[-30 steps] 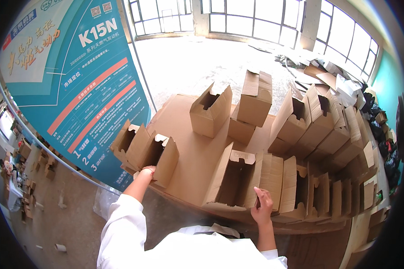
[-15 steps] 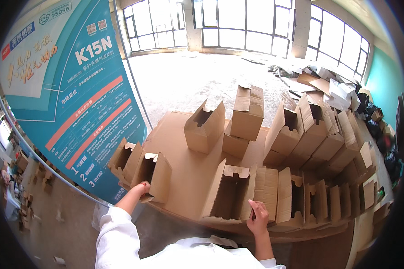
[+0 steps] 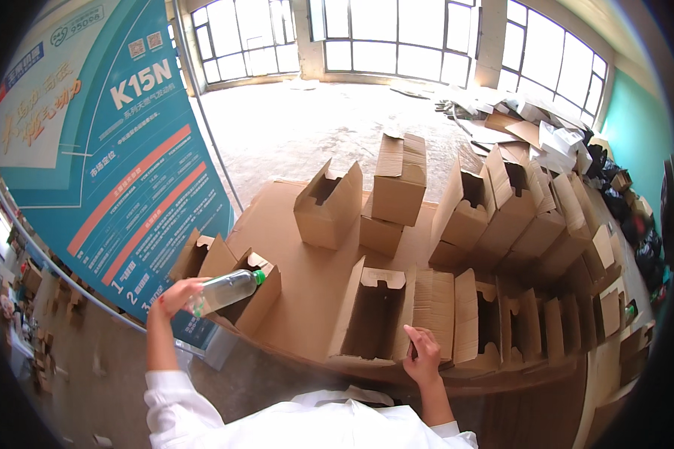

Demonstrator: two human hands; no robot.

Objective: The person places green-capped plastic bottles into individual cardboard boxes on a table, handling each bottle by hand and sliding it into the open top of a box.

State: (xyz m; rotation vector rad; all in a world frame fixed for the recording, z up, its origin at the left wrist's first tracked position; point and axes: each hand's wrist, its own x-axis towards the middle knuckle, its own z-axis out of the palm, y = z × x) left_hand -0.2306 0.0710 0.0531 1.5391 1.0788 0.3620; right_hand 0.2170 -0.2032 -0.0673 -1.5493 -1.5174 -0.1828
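1 clear bottle (image 3: 228, 290) with a green cap (image 3: 259, 277) is in the left hand (image 3: 178, 295) in the head view. That hand's fingers are closed around the bottle's base end. The bottle slants, cap toward the right, over or in front of an open carton (image 3: 262, 307) at the left of the brown table (image 3: 307, 295); I cannot tell whether the 2 touch. Another carton (image 3: 192, 258) stands just beside that one, on its left.

The right hand (image 3: 424, 353) has its fingers bent and drawn close together at the right wall of an open near carton (image 3: 350, 322); whether they pinch the cardboard or only rest against it, I cannot tell.

Farther back, 1 upright carton (image 3: 328, 209) stands near a stack of 2 cartons (image 3: 398, 187). Rows of cartons (image 3: 466, 314) fill the table's right side. On the left stands a teal banner (image 3: 153, 217).
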